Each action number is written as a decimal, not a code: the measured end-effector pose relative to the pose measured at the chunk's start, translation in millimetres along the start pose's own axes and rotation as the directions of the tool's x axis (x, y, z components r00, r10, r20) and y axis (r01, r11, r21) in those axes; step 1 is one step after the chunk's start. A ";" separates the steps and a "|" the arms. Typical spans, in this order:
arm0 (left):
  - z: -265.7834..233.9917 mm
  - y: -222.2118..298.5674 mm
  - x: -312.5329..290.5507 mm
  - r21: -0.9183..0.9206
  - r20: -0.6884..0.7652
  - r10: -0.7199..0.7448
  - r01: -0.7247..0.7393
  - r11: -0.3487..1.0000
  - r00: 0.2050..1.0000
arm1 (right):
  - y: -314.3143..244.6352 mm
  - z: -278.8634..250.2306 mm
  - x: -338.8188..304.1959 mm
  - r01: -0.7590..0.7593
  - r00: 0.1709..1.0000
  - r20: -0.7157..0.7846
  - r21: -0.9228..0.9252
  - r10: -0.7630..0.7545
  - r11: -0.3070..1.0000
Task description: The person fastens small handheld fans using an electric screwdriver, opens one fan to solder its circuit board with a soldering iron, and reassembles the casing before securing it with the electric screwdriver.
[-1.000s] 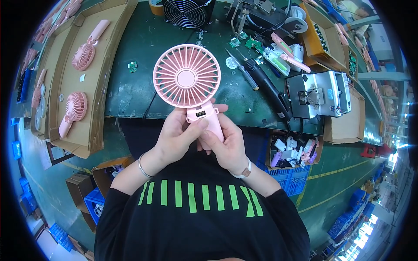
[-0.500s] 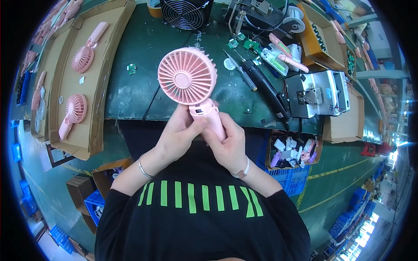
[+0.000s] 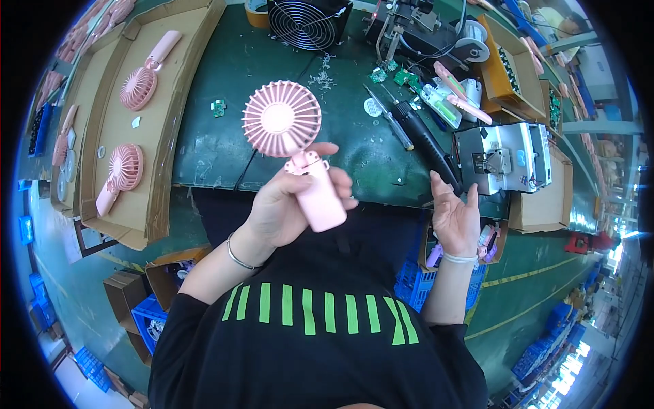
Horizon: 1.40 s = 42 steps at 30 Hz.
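Note:
A pink handheld fan is gripped by its handle in my left hand, tilted with its round slatted head up and to the left. My thumb lies across the handle's upper part and the fingers wrap behind it. My right hand is apart from the fan, palm up with the fingers spread and nothing in it. It is at the table's front edge, just below the thick end of a black electric screwdriver and near a silver-grey box-shaped device.
At left, a cardboard tray holds two pink fans. A black fan unit and a machine with a wire spool stand at the back. Green circuit boards, a slim screwdriver and opened pink fan parts lie at right.
My right hand has let go of the fan and moved right, opening beside the black screwdriver. The fan has turned in my left hand, showing the other side of its head and handle.

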<state>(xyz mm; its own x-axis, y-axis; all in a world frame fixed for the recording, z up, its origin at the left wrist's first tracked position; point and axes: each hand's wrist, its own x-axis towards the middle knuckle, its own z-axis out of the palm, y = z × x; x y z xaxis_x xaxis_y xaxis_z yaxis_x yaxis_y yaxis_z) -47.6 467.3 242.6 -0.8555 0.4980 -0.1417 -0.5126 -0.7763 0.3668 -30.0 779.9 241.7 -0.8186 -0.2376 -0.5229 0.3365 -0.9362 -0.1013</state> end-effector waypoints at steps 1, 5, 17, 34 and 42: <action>-5.4 -1.8 -0.7 -0.014 0.075 0.024 -0.023 1.000 0.997 | -3.2 -6.5 0.0 -0.097 0.992 0.097 0.109 0.086 0.989; -12.0 -1.1 -7.4 -0.106 0.017 -0.039 0.040 0.994 0.999 | -4.8 -24.7 12.2 -0.049 0.998 0.047 0.247 0.039 0.968; -9.5 -2.1 -14.2 -0.054 0.212 -0.013 0.025 0.998 0.977 | 1.7 100.3 -14.6 0.657 -0.342 0.529 -0.456 -0.776 -0.601; -0.2 -27.6 -8.3 0.332 -0.152 0.055 -0.001 0.943 0.987 | -34.0 106.8 11.9 0.932 0.169 0.696 -0.343 -0.698 -0.116; 1.1 -37.1 -0.4 0.374 -0.177 0.105 -0.031 0.927 0.979 | -72.6 134.5 2.3 0.861 0.205 0.487 -0.502 -0.849 -0.081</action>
<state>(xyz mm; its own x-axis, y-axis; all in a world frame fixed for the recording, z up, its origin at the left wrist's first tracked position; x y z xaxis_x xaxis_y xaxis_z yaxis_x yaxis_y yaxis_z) -28.1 496.3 230.0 -0.9038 0.3376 -0.2630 -0.4210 -0.5905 0.6886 -118.8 812.5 361.7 -0.6800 0.6199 0.3916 -0.4982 0.0013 -0.8671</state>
